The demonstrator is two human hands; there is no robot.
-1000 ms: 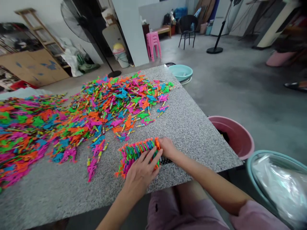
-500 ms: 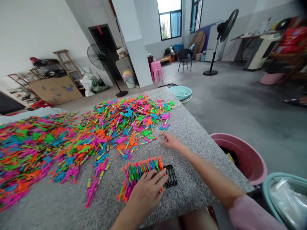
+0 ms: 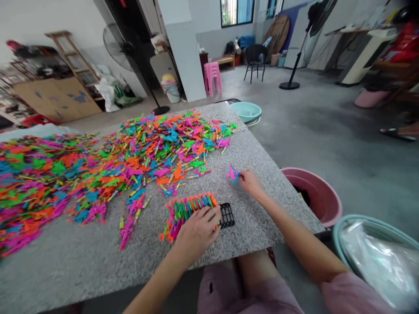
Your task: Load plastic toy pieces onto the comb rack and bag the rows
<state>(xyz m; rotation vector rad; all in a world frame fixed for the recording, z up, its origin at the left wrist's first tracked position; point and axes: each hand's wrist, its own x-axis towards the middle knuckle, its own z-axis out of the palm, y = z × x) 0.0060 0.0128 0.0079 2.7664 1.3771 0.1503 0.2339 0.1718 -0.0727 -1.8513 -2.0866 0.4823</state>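
My left hand (image 3: pixel 197 226) lies across the right end of a packed row of small colourful plastic toys (image 3: pixel 183 209), its fingers stretched over their tops and slightly bent; its thumb is hidden. These toys stand side by side in a black grid rack (image 3: pixel 227 215), whose bare end sticks out to the right. Above the table, right of the rack, my right hand (image 3: pixel 251 182) pinches a blue and pink plastic toy (image 3: pixel 233 174) between its fingertips; motion blurs the toy. A large heap of similar loose toys (image 3: pixel 170 139), with yellowish sticks, spreads over the speckled table (image 3: pixel 258 218).
Right of the table stand a pink tub (image 3: pixel 322 192) and a teal basin (image 3: pixel 352 218) holding clear plastic bags (image 3: pixel 379 257). Another teal basin (image 3: pixel 247 111) sits beyond the far corner. Farther off are standing fans (image 3: pixel 291 65), pink stools (image 3: pixel 212 76) and a person's foot (image 3: pixel 406 131).
My right hand has picked up a blue and pink toy from the heap's right edge and drawn it back rightward. My left hand stays on the row. The camera view has tilted down.
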